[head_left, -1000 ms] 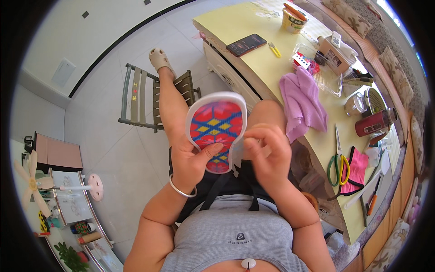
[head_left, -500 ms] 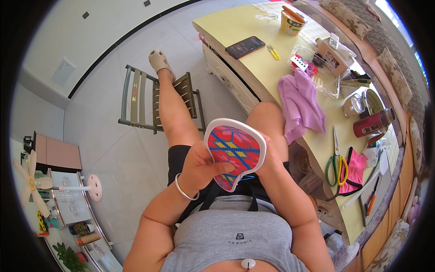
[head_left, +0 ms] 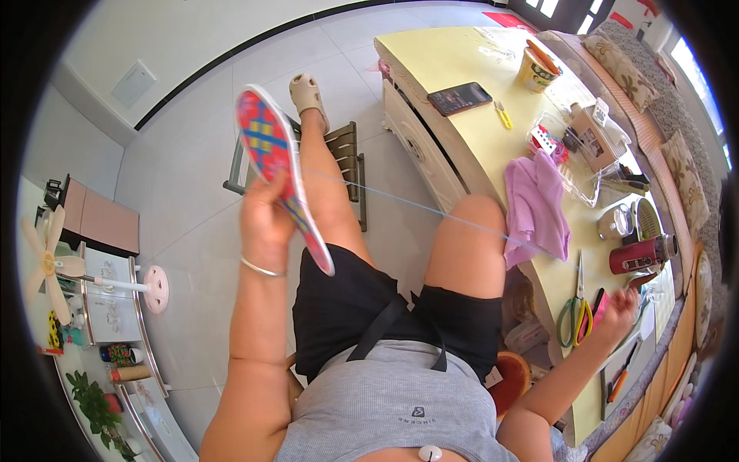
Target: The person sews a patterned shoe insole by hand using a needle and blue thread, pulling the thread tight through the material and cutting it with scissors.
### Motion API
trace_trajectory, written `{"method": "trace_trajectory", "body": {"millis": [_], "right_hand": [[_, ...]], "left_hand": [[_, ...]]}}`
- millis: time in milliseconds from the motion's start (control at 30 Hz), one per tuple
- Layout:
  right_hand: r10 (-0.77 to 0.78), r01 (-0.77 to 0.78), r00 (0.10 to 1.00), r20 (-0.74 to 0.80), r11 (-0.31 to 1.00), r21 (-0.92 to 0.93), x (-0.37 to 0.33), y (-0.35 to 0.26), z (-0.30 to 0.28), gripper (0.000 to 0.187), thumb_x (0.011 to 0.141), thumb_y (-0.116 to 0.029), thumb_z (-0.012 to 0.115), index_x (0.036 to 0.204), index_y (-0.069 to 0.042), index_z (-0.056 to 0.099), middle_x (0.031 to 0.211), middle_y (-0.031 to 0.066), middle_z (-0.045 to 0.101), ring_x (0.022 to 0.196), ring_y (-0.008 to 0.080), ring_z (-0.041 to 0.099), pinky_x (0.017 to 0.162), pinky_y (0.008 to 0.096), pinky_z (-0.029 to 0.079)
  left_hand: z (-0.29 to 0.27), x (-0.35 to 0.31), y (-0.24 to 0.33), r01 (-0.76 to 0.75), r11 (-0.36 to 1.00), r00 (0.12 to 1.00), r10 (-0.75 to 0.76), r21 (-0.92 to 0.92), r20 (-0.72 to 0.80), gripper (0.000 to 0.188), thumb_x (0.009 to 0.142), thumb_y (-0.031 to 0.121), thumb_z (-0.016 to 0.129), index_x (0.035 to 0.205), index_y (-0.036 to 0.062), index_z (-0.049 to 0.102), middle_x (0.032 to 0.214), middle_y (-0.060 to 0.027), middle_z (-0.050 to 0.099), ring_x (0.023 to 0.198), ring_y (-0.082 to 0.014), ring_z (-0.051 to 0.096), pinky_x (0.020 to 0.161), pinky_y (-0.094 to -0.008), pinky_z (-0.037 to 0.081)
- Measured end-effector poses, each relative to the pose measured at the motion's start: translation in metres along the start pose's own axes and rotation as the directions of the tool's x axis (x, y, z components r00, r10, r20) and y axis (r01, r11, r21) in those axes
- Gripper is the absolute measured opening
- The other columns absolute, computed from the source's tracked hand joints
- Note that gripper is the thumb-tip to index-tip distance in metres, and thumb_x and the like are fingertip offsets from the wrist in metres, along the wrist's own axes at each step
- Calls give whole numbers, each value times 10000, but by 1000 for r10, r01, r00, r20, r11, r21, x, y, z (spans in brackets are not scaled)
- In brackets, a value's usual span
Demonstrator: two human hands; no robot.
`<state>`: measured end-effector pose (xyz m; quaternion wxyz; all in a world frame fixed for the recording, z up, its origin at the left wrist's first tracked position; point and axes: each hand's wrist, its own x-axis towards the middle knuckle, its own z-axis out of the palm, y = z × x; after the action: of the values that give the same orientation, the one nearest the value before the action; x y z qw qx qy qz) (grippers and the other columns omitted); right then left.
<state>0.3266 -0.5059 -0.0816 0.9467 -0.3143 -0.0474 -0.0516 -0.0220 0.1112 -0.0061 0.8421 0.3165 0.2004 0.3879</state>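
While your left hand [head_left: 268, 219] clasped the insole [head_left: 266, 138] upper left, thread [head_left: 408, 202] stretched rightward. Your right hand [head_left: 618, 314] curled — contents unclear.

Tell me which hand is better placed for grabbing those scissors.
Right, probably: the right hand is near the scissors, though possibly pinching the blue thread; the left hand holds the patterned insole, farther away.
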Motion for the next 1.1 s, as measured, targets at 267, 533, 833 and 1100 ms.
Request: {"method": "trace_trajectory", "body": {"millis": [267, 533, 833, 1100], "right_hand": [[-26, 38, 999, 33, 877, -478, -116, 98, 190, 157, 929, -80, 544, 1062, 0, 573, 677, -19, 448, 584, 63, 416, 514, 219, 357], [72, 602, 551, 831, 655, -457, -238, 199, 307, 165, 732, 26, 688, 869, -26, 610, 723, 88, 572, 585, 235, 555, 524, 293, 464], [67, 697, 445, 893, 600, -392, -246, 201, 318, 139, 729, 47, 655, 847, -19, 624, 672, 56, 595, 581, 208, 599, 540, 303, 493], [50, 708, 437, 898, 596, -378, -246, 205, 319, 147, 716, 48, 657, 843, -12, 617, 661, 64, 568, 571, 221, 582, 523, 312, 479]], "left_hand": [[44, -40, -60, 693, 649, 679, -441, -314, 587, 320, 857, 166, 619, 1044, -33, 450, 752, -70, 486, 585, -163, 501, 494, -271, 425], [54, -72, -107, 875, 399, 447, -445, -275, 776, 497, 858, 378, 620, 1092, -17, 431, 683, -20, 462, 512, -103, 491, 433, -214, 411], [38, -79, -115, 709, 654, 676, -522, -264, 521, 579, 780, 452, 669, 1050, 12, 408, 618, 12, 432, 449, -67, 463, 387, -180, 370], [38, -81, -117, 645, 732, 733, -512, -218, 448, 566, 763, 469, 647, 1003, 10, 421, 585, 10, 435, 411, -67, 439, 360, -178, 355]]}}
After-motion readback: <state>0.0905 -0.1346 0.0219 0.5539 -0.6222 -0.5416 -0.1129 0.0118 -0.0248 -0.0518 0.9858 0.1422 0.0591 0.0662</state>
